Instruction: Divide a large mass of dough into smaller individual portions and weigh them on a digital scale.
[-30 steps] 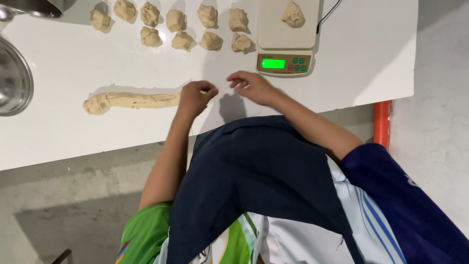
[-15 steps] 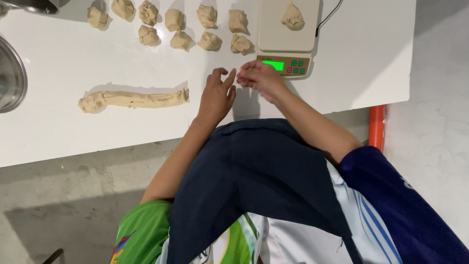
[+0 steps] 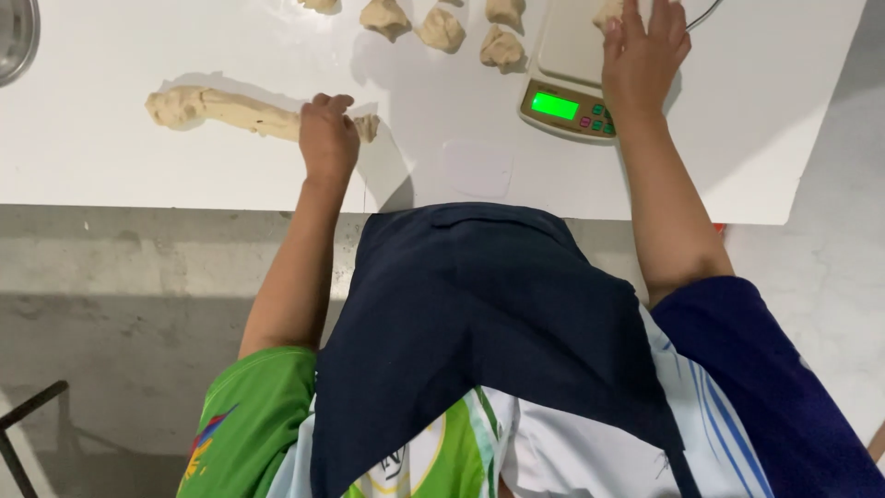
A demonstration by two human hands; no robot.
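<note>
A long roll of pale dough [image 3: 217, 108] lies on the white table [image 3: 111, 157]. My left hand [image 3: 326, 136] is closed over the roll near its right end, and a short stub of dough pokes out beyond the fingers. My right hand [image 3: 643, 57] reaches over the beige kitchen scale [image 3: 573, 78], fingers spread, touching a dough piece [image 3: 608, 11] on the scale's platform. The scale's small green display is lit.
Several cut dough pieces [image 3: 442, 28] sit in a row at the table's far edge, left of the scale. A metal bowl [image 3: 17, 37] shows at the top left corner. A cable runs off the scale's right side. Concrete floor lies below the table's near edge.
My left hand moved left from in front of the scale and closed on the dough roll. My right hand moved up onto the scale's platform. The camera view shifted closer.
</note>
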